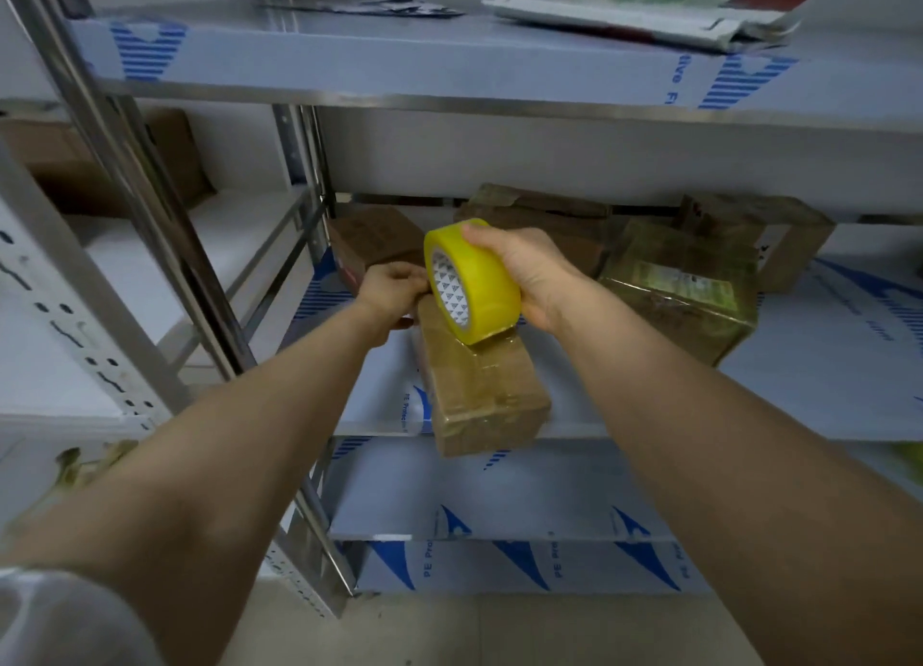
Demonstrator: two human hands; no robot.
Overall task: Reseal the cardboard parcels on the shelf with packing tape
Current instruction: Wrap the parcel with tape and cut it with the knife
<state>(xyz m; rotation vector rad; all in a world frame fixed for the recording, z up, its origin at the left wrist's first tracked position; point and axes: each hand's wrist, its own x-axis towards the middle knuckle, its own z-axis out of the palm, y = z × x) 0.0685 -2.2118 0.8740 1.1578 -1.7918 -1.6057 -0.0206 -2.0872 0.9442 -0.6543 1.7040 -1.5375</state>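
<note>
A metal shelving rack (150,205) fills the frame, its boards covered in white film with blue print. The middle shelf (824,365) runs across the centre and holds the cardboard parcels. The biggest one, a box wrapped in shiny tape (684,290), sits right of centre. Behind it, against the back, stand two more brown boxes (539,215) (779,235), and a smaller carton (374,235) stands left of them. In the neighbouring bay at the upper left, another brown box (100,166) is partly hidden by the post. On the top shelf (349,51), at the upper right, lies a pile of flat mail bags (649,11).

In the middle of the frame the small parcel (479,395) lies lengthwise on the middle shelf, its near end sticking out past the front edge. Glossy tape covers its top. The right hand (529,270) is wrapped round a roll of yellow tape (479,275), fingers over the top, with the roll's lower rim touching the parcel's far half. The left hand (394,285) grips the far left corner of the small parcel with curled fingers, just beside the roll.
</note>
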